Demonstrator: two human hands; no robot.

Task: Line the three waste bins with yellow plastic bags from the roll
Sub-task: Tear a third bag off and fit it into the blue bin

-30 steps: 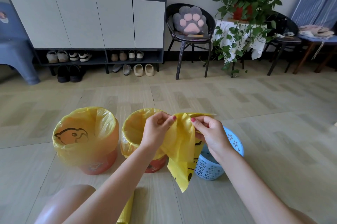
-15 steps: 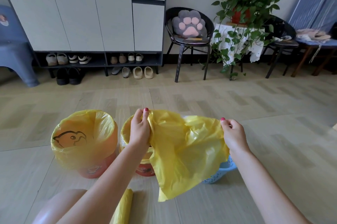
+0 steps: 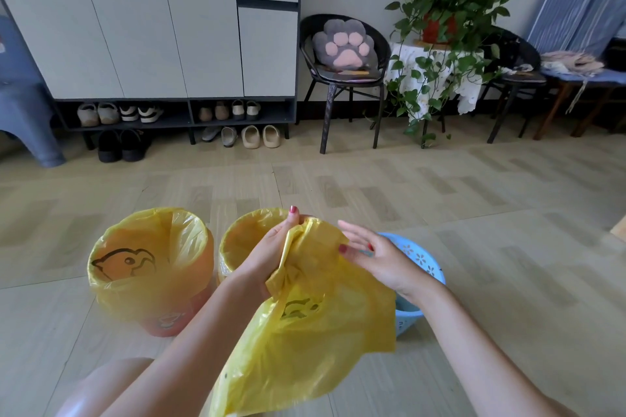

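So two of the three bins are already looking done: the left orange bin [image 3: 149, 281] and the middle bin [image 3: 237, 243] are both wearing yellow liners folded over their rims. The blue bin [image 3: 420, 260] on the right is sitting bare on the floor [image 3: 508, 247], mostly hidden behind the yellow bag [image 3: 305, 332] that's hanging in front of it.

The left hand [image 3: 271, 257] is gripping a bunched-up part of the bag near its top edge. The right hand [image 3: 376, 257] is hovering just beside the bag with fingers straight and loose, not clearly holding anything.

What I'd worry about: the mouth isn't looking open yet, and thin film like this tends to cling to itself, so with only one hand gripping, the bag could be going into the blue bin twisted or closed. That bin also looks light, so tugging the rim over could be tipping it or sliding it away.
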